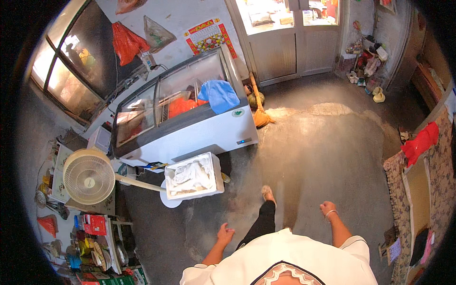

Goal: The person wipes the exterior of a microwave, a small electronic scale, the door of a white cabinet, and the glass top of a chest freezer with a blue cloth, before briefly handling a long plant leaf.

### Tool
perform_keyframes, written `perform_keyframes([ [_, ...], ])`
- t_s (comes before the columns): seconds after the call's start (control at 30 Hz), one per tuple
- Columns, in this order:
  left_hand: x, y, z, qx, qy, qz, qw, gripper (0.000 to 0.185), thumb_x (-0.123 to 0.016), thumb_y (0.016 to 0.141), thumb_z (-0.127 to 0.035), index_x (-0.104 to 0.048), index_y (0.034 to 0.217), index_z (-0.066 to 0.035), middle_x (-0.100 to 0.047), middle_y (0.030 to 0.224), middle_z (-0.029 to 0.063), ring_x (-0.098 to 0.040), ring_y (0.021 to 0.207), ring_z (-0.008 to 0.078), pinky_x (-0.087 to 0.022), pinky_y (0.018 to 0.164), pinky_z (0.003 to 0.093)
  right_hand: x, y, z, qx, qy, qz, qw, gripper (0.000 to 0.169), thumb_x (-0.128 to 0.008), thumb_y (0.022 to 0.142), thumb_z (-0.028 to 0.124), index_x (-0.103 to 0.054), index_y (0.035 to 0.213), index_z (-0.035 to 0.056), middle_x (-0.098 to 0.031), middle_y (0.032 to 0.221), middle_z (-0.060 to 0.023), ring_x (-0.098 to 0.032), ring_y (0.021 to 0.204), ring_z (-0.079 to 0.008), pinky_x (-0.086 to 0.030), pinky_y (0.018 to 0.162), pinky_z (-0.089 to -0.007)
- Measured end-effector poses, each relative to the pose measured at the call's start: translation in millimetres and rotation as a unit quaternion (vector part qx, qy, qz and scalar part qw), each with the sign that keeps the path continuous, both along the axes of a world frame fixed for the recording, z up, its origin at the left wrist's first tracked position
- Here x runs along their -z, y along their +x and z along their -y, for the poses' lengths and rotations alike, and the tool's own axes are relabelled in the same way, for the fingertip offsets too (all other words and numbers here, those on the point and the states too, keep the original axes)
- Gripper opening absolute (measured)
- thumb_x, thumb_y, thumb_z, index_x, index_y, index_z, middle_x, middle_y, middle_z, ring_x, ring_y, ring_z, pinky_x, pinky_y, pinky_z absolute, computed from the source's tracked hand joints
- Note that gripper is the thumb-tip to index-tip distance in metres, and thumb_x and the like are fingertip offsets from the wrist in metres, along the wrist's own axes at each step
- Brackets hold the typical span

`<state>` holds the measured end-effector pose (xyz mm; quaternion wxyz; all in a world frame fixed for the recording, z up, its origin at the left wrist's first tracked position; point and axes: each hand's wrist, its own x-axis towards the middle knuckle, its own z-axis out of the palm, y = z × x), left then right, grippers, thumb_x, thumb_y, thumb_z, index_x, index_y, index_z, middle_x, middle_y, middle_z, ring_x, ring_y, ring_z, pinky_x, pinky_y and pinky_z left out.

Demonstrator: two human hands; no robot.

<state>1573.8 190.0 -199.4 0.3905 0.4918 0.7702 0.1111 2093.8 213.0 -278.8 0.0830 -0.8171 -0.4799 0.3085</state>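
Observation:
My left hand (225, 234) hangs over the grey concrete floor (310, 142), thumb and fingers apart and nothing in it. Its nearest object is a white foam box (218, 178) lined with crumpled white plastic, ahead and to the left. My right hand (327, 208), with a bracelet at the wrist, is held out over the floor with its fingers curled; no object shows in it. One foot in a light shoe (267, 193) is forward between the hands. A chest freezer (192, 140) with sliding glass lids stands beyond the box, a blue cloth (219, 96) draped on its corner.
A standing fan (89, 177) leans across the left side. Below it is a cluttered shelf (114, 245). A broom (263, 117) rests by the freezer, near a metal-framed door (274, 53). On the right stands a patterned fabric-covered piece of furniture (395, 192) with a red cloth or bag (420, 144).

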Motion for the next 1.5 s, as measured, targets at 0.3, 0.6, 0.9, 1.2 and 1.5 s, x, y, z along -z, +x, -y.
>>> perform_keyframes([
  [0.3, -54, 105, -340, 0.125, 0.239, 0.061, 0.961, 0.066, -0.063, 0.082, -0.023, -0.031, 0.136, -0.005, -0.057, 0.118, 0.0159, -0.050, 0.112, 0.0336, -0.039, 0.095, 0.0425, 8, 15, -89, -0.226, -0.217, -0.001, 0.950, 0.022, -0.061, 0.075, 0.025, -0.067, 0.087, 0.0084, -0.066, 0.091, -0.0166, -0.064, 0.090, -0.0301, -0.050, 0.080, -0.0403],
  [0.6, -97, 128, -610, 0.089, 0.334, -0.174, 0.922, 0.078, -0.065, 0.079, -0.030, -0.024, 0.141, -0.006, -0.024, 0.146, 0.0176, -0.017, 0.136, 0.0371, -0.019, 0.107, 0.0510, -21, 54, -200, 0.058, -0.169, -0.049, 0.983, 0.020, -0.066, 0.073, 0.022, -0.066, 0.083, 0.0043, -0.068, 0.082, -0.0118, -0.065, 0.077, -0.0268, -0.051, 0.072, -0.0351],
  [0.9, -124, 92, -709, 0.097, 0.315, -0.312, 0.891, 0.044, -0.070, 0.074, -0.017, -0.052, 0.114, -0.015, -0.048, 0.112, 0.0092, -0.047, 0.104, 0.0299, -0.040, 0.085, 0.0421, -30, 61, -400, -0.146, -0.203, -0.016, 0.968, 0.022, -0.062, 0.074, 0.022, -0.069, 0.090, 0.0087, -0.068, 0.088, -0.0127, -0.066, 0.084, -0.0263, -0.051, 0.077, -0.0355],
  [1.2, -142, 110, -715, -0.092, 0.372, -0.044, 0.923, 0.029, -0.065, 0.069, -0.009, -0.056, 0.097, -0.005, -0.052, 0.089, 0.0107, -0.052, 0.080, 0.0251, -0.044, 0.072, 0.0333, -43, 83, -590, -0.050, -0.020, -0.089, 0.995, 0.022, -0.066, 0.075, 0.023, -0.066, 0.090, 0.0070, -0.068, 0.083, -0.0125, -0.065, 0.078, -0.0278, -0.052, 0.073, -0.0380],
  [1.5, -128, 157, -745, 0.050, 0.401, -0.252, 0.879, 0.054, -0.069, 0.061, -0.017, -0.049, 0.110, -0.007, -0.045, 0.113, 0.0149, -0.044, 0.107, 0.0344, -0.035, 0.091, 0.0446, -29, 54, -562, -0.115, -0.067, -0.049, 0.990, 0.021, -0.067, 0.074, 0.024, -0.065, 0.085, 0.0065, -0.067, 0.079, -0.0115, -0.066, 0.077, -0.0259, -0.052, 0.070, -0.0346],
])
